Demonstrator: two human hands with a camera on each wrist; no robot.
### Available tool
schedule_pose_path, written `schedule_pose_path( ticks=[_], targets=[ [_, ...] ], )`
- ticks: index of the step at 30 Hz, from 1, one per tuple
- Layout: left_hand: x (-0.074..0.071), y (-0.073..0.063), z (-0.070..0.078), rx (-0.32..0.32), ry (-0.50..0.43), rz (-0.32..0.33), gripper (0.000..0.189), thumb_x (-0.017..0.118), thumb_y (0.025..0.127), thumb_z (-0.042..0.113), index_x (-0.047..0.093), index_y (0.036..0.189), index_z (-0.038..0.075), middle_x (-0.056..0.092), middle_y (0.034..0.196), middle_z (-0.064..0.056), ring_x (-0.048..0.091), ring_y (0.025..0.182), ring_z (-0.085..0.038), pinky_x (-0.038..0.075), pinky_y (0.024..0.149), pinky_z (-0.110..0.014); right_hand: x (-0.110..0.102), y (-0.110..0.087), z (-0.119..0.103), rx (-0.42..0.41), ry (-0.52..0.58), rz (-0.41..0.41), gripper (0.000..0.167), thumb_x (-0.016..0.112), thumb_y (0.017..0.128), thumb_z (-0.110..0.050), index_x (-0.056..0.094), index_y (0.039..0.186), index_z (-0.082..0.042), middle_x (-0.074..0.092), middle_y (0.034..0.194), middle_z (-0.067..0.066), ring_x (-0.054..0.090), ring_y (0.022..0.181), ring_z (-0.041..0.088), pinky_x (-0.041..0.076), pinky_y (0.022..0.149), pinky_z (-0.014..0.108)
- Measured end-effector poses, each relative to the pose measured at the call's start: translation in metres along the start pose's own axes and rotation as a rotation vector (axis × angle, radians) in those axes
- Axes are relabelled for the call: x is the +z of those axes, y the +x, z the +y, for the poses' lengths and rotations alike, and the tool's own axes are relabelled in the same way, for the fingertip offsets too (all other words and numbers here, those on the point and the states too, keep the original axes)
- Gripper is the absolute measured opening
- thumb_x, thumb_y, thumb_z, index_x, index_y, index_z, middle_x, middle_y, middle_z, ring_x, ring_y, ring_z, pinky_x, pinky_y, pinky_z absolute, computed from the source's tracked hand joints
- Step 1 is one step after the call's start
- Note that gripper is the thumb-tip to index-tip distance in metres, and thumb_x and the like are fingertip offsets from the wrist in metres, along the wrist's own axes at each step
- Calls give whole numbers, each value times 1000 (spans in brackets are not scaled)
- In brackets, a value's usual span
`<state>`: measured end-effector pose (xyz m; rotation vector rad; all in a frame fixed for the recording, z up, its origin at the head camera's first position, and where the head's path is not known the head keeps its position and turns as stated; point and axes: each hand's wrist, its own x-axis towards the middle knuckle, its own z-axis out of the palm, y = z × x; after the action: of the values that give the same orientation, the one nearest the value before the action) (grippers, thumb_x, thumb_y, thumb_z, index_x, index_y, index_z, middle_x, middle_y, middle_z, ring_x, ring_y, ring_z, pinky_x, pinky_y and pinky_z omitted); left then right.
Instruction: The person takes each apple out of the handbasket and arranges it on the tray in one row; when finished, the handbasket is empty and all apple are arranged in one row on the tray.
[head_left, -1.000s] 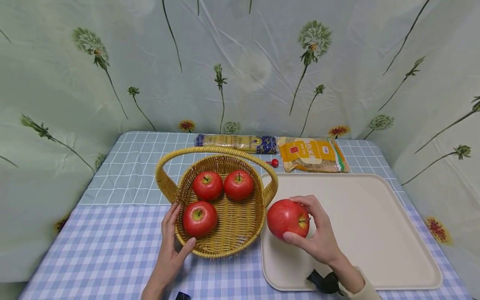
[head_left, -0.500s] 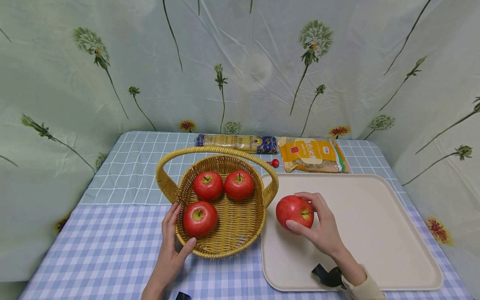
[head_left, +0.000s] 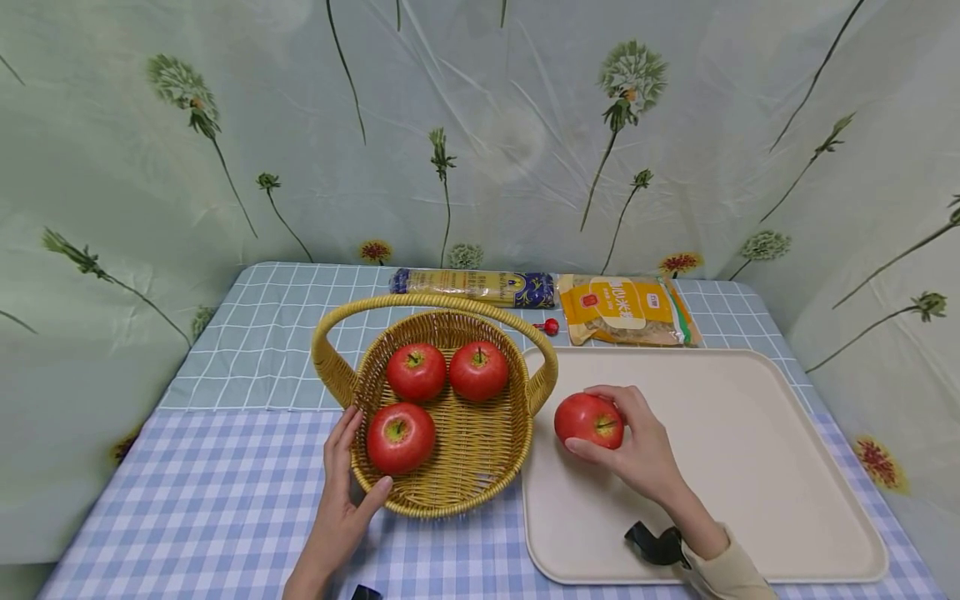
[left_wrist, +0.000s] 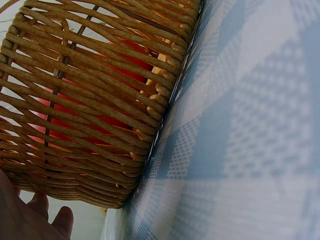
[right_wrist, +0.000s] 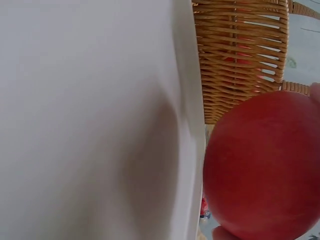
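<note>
A round wicker basket (head_left: 472, 454) with a tall arched handle contains three red apples (head_left: 401, 438). My left hand (head_left: 339, 500) rests against its near left side, fingers straight and thumb spread at the rim. In the left wrist view those fingertips touch the woven wall (left_wrist: 90, 100), and red shows through the gaps. My right hand (head_left: 647, 454) grips another red apple (head_left: 582, 421) between thumb and fingers, over the left part of a beige tray (head_left: 735, 467). In the right wrist view the held apple (right_wrist: 265, 165) hangs above the tray, its shadow on the surface.
Behind the basket lie a long blue-and-yellow packet (head_left: 480, 287), a small red object (head_left: 551, 326) and an orange food bag (head_left: 622, 308). The tray's raised rim (head_left: 527, 517) runs close beside the basket. A floral curtain (head_left: 510, 150) stands behind the table.
My right hand has carried its apple right, away from the basket, and lower over the tray. In the last half second it moved only slightly. My left hand and the basket stay put.
</note>
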<state>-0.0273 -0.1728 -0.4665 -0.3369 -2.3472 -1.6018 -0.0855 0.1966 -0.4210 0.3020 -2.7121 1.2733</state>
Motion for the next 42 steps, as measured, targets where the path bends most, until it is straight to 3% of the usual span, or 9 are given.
schedule_pose_path(
  ticks=[22, 42],
  targets=[
    [-1, -1, 1, -29, 5, -8, 83, 65, 82, 1, 20, 151, 10, 8, 155, -2, 7, 140, -22, 13, 105, -22, 7, 7, 9, 58, -101, -80, 59, 81, 69, -47, 57, 117, -23, 51, 102, 4, 55, 92, 26, 51, 71, 46],
    [-1, -1, 0, -27, 6, -10, 82, 64, 83, 2, 20, 151, 9, 7, 155, -4, 5, 140, -23, 13, 106, -29, 5, 17, 9, 97, -138, -154, 59, 76, 74, -50, 56, 123, -23, 51, 105, 5, 54, 95, 27, 50, 72, 45]
  ],
)
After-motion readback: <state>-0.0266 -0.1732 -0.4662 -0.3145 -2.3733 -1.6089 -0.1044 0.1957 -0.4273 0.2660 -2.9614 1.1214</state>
